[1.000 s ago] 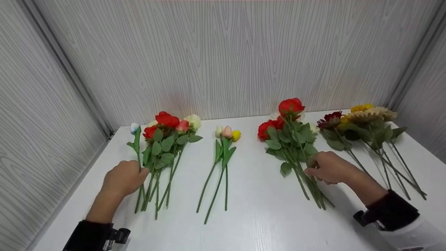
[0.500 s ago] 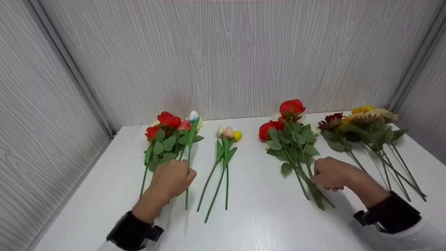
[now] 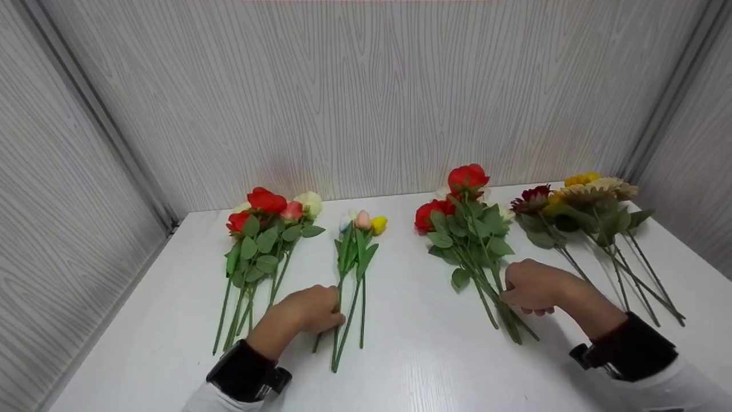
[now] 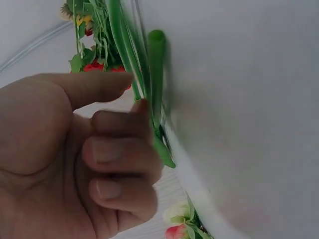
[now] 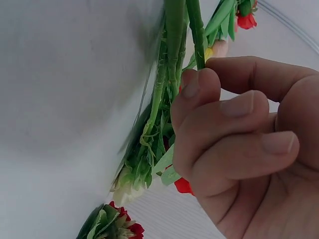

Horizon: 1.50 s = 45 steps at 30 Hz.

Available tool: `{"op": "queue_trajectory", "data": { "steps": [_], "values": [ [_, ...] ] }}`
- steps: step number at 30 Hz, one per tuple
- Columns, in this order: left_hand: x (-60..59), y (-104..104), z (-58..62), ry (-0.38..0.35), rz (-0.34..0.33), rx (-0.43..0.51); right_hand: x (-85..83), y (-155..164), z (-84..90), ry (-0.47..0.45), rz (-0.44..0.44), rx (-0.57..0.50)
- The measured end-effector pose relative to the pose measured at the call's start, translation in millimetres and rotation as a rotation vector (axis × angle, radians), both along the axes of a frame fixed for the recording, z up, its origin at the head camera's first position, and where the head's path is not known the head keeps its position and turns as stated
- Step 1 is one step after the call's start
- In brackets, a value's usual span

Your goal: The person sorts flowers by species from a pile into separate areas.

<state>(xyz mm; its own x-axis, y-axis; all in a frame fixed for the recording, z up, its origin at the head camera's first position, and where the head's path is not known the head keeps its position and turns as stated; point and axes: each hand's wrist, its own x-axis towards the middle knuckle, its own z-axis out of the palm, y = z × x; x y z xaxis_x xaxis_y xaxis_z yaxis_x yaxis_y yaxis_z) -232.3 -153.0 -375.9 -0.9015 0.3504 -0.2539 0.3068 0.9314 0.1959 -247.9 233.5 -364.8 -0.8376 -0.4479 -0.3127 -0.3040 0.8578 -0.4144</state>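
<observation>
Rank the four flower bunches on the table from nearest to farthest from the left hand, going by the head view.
1. Tulip bunch: the left hand has its grip on these stems, left of centre.
2. Left rose bunch: just left of that hand.
3. Right rose bunch: right of centre, under the right hand.
4. Sunflower bunch: far right.

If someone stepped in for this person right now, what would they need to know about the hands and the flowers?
Left hand: grips the stem of a blue-white tulip, laid in with the small tulip bunch mid-table.
Right hand: fingers curled on the stems of the red rose bunch, which lies flat.
Other piles: mixed rose bunch at the left, sunflower bunch at the right, all lying on the white table.
Done: the tulip lies with its kind.
Left: probably releasing it; the rose stems are not yet lifted.
</observation>
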Motion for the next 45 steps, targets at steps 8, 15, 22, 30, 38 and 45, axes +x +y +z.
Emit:
{"op": "queue_trajectory", "data": {
  "steps": [8, 15, 22, 30, 38, 45],
  "values": [
    [1.7, -7, 2.6, 0.015, -0.012, 0.031, 0.6, 0, -2.9, -0.007, -0.006, 0.010],
    [4.7, -48, 25.6, 0.192, 0.120, 0.022, 0.5, -3, 0.4, 0.024, 0.006, 0.016],
    [7.9, -118, 32.8, 0.192, 0.296, 0.013, 1.7, -5, -0.3, -0.004, -0.011, 0.006],
    [10.7, -169, 24.8, -0.108, 0.380, -0.023, 1.5, -3, 2.3, -0.007, -0.030, -0.004],
    [2.7, -172, 20.4, -0.069, 0.347, 0.001, 2.2, -3, 1.7, 0.003, -0.013, -0.012],
    [-1.8, -165, 27.8, 0.149, 0.415, 0.011, 1.9, -4, -1.8, 0.003, 0.001, 0.001]
  ]
}}
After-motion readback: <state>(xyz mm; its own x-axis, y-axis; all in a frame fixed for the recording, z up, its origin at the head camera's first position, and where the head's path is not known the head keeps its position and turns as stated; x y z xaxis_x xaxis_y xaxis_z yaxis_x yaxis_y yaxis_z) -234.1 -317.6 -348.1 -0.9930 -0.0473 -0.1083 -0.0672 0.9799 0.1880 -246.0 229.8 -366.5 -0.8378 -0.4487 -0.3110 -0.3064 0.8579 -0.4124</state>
